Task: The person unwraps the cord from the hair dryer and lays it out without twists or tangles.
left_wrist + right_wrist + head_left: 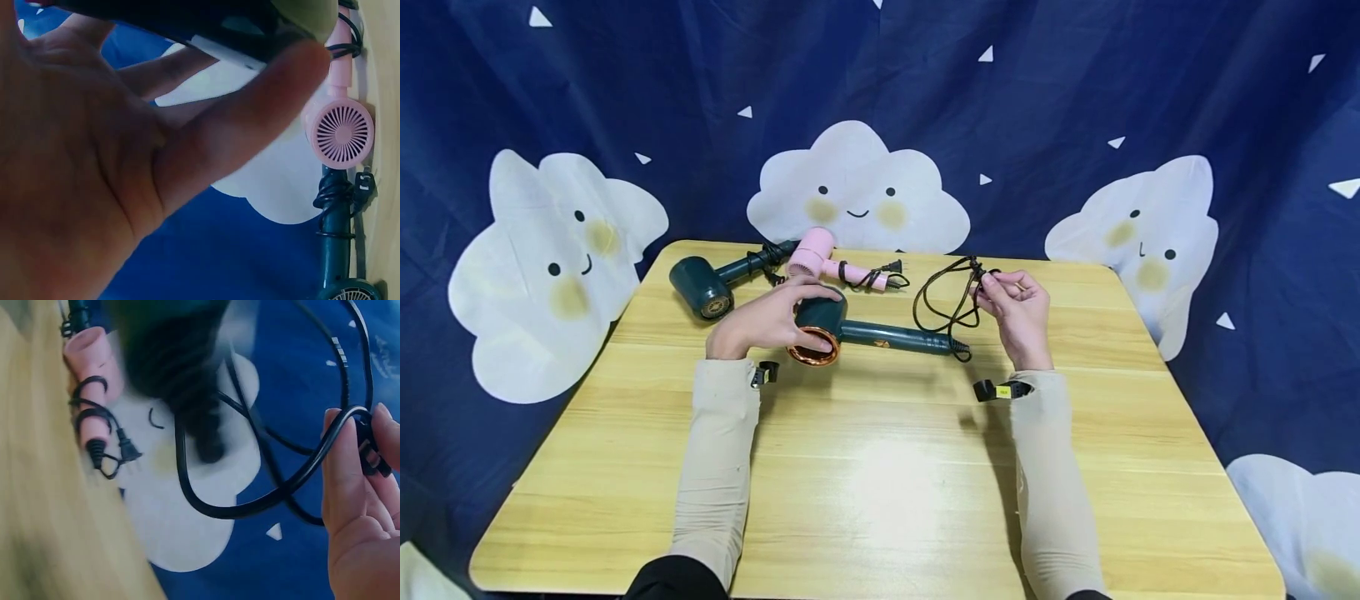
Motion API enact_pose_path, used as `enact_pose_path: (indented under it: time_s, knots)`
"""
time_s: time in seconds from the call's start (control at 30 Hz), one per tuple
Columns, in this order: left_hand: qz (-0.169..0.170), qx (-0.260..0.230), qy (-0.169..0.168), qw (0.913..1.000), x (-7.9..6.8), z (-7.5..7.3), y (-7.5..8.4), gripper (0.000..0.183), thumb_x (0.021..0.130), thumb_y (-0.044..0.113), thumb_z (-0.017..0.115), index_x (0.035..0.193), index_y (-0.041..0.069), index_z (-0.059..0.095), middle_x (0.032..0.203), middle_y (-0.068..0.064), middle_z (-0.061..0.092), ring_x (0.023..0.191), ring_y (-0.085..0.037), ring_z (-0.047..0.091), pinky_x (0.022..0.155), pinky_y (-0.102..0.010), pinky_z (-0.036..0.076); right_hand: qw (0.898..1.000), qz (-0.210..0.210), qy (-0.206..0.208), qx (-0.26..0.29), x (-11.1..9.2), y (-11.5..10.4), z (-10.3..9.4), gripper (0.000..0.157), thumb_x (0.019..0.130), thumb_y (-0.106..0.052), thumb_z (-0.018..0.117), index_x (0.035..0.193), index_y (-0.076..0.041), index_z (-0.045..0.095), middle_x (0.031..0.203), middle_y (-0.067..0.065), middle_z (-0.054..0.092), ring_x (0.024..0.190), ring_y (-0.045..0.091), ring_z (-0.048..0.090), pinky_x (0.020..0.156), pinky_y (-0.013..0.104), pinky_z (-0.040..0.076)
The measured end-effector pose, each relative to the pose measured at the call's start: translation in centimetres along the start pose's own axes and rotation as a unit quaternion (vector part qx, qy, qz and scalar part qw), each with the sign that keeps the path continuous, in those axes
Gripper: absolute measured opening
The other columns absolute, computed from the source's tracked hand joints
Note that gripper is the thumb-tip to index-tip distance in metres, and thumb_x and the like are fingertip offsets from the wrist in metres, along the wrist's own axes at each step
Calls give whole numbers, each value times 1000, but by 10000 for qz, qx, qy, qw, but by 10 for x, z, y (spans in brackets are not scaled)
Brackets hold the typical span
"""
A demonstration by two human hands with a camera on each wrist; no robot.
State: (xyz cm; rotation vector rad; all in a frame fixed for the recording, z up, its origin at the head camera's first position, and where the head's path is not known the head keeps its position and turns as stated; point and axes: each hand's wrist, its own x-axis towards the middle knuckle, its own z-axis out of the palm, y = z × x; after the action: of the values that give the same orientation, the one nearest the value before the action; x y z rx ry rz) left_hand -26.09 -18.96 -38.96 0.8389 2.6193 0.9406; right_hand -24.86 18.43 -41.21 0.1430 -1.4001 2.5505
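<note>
A dark green hair dryer with a copper-coloured rim is held a little above the table. My left hand grips it around its head, thumb near the rim and fingers over the top. The handle points right, toward my right hand, which pinches the gathered black cord between thumb and fingers. Loops of this cord hang between the right hand and the handle's end. In the right wrist view, a small black piece, perhaps the plug, shows partly between the fingers; the rest of it is hidden.
A pink hair dryer with its cord wound round the handle lies at the table's back edge. Left of it lies another dark green hair dryer, cord also wrapped. Behind the wooden table hangs a blue cloud-patterned curtain.
</note>
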Motion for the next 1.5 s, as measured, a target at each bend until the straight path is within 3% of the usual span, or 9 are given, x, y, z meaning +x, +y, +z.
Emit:
enact_pose_path:
  time_s: [0.27,0.5,0.67,0.87,0.97,1.07,1.2,1.33,1.5]
  knots:
    - [-380,85,157,9991,2,0,-17,79,68,44,89,137,26,55,151,-16,35,126,-33,47,101,-51,45,9966,-485,-669,-14,-10,-22,9,15,84,15,65,90,2,64,86,14,77,74,26,76,68,31,60]
    - [-539,79,327,9980,2,0,-30,79,69,44,88,138,23,55,151,-15,35,131,-32,42,105,-51,43,9818,-396,-1369,-1253,-16,-35,4,17,82,14,69,90,-1,65,88,7,78,74,22,75,71,32,60]
    - [-686,147,425,9966,0,0,-37,79,70,45,88,138,23,54,150,-15,36,127,-33,44,104,-52,42,9427,-164,-2152,-2543,-22,-47,-4,15,79,9,75,90,3,65,89,1,78,74,16,74,73,29,60]
    - [-813,228,492,9952,-3,-2,-43,78,71,45,87,138,24,53,149,-15,36,128,-32,43,104,-52,42,8650,413,-2829,-4125,-29,-66,-14,17,80,-5,80,91,-3,67,92,5,77,80,18,74,71,27,59]
    - [-855,206,495,9949,-4,-1,-48,79,72,45,86,140,24,51,147,-17,37,128,-32,42,102,-52,43,8269,755,-3244,-4530,-31,-72,-23,17,82,-8,79,94,-5,67,94,13,75,82,24,73,69,27,57]
    - [-847,173,484,9951,-3,1,-51,82,72,46,86,141,23,50,148,-17,36,129,-33,41,102,-52,43,7988,1057,-3596,-4705,-32,-76,-37,15,85,-4,74,95,-1,64,100,19,73,88,26,72,70,27,56]
    - [-836,148,518,9950,-5,2,-56,83,72,48,85,142,24,49,150,-16,35,126,-33,44,101,-52,44,7844,1337,-3722,-4779,-30,-80,-58,13,88,-1,70,96,3,60,102,21,72,83,18,70,66,25,54]
    - [-837,80,560,9949,-8,2,-61,83,72,47,85,142,24,48,146,-16,37,121,-33,47,101,-53,44,7746,1425,-3412,-5131,-27,-87,-82,13,91,-7,69,102,-1,64,94,12,71,69,10,63,58,27,52]
    - [-837,52,438,9955,-11,5,-70,81,72,48,85,141,25,49,144,-19,37,118,-36,48,100,-54,43,7549,1719,-2992,-5578,-25,-92,-118,20,93,-7,66,112,-1,66,104,16,70,71,20,66,57,33,54]
